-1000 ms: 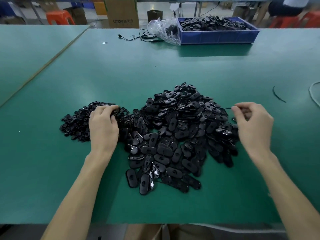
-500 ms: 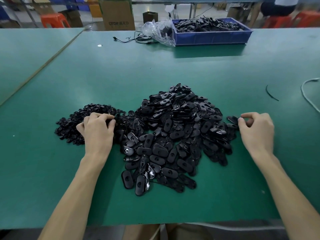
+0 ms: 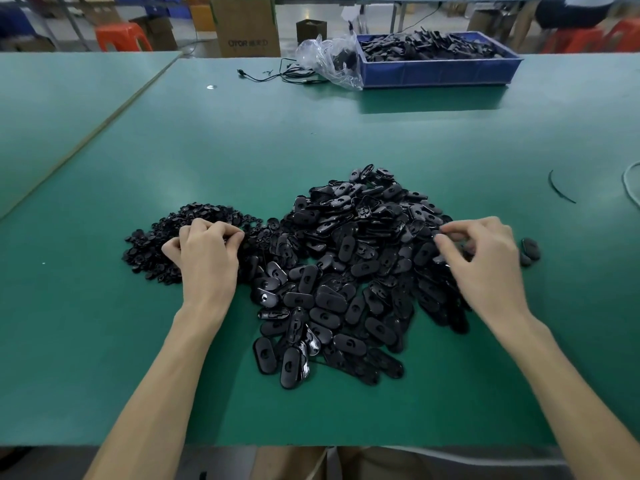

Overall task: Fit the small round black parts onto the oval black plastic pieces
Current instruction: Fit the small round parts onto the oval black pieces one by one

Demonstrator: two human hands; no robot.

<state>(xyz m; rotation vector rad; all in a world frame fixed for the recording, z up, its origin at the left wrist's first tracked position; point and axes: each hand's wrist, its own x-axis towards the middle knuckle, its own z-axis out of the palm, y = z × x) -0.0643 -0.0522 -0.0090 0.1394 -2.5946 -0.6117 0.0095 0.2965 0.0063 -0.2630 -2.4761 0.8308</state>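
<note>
A heap of oval black plastic pieces (image 3: 346,271) fills the middle of the green table (image 3: 311,140). To its left lies a smaller pile of small round black parts (image 3: 156,237). My left hand (image 3: 204,258) rests on the round parts, its fingers curled down into them and pinching at some; what is under the fingertips is hidden. My right hand (image 3: 485,268) hovers over the right edge of the oval heap with thumb and fingers loosely bent and apart, touching the pieces. One oval piece (image 3: 530,249) lies alone just right of that hand.
At the back stands a blue bin (image 3: 440,69) of black parts, with a clear plastic bag (image 3: 329,60) and a black cable (image 3: 277,76) beside it. A black strip (image 3: 559,192) and a pale cord (image 3: 628,188) lie at the far right. Boxes and orange stools stand beyond the table.
My right hand has moved left from the heap's outer edge onto the ovals, and a lone oval piece now lies to its right. My left hand stays on the round parts.
</note>
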